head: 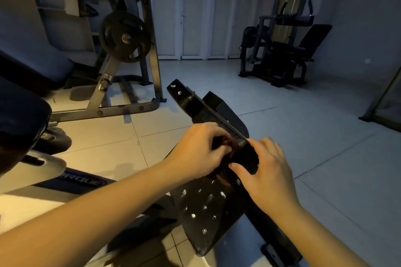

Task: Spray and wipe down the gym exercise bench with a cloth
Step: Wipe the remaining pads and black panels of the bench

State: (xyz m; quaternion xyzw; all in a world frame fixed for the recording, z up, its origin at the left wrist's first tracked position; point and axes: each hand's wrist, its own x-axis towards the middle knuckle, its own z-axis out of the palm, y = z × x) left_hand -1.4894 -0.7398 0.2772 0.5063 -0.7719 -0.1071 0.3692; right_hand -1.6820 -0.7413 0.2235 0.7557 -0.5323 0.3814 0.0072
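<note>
Black bench pad [208, 212] — white flecks — dark reddish cloth [225, 147].

We can read one piece of lettering, on the bench frame rail [86, 182] low at the left of the view. It is a row of pale, outlined, slanted capitals on the rail's dark face, running lengthwise along it. We make out "RQUE" plainly, and before it a rounded letter that looks like an "O". The start of the word is cut off where the pale frame piece [43, 169] crosses over the rail's left end, so we cannot give the whole word. Any marks on the weight plate [124, 37] at the upper left are too dim and blurred for us to read, and so is the far machine [282, 39] by the back wall.
</note>
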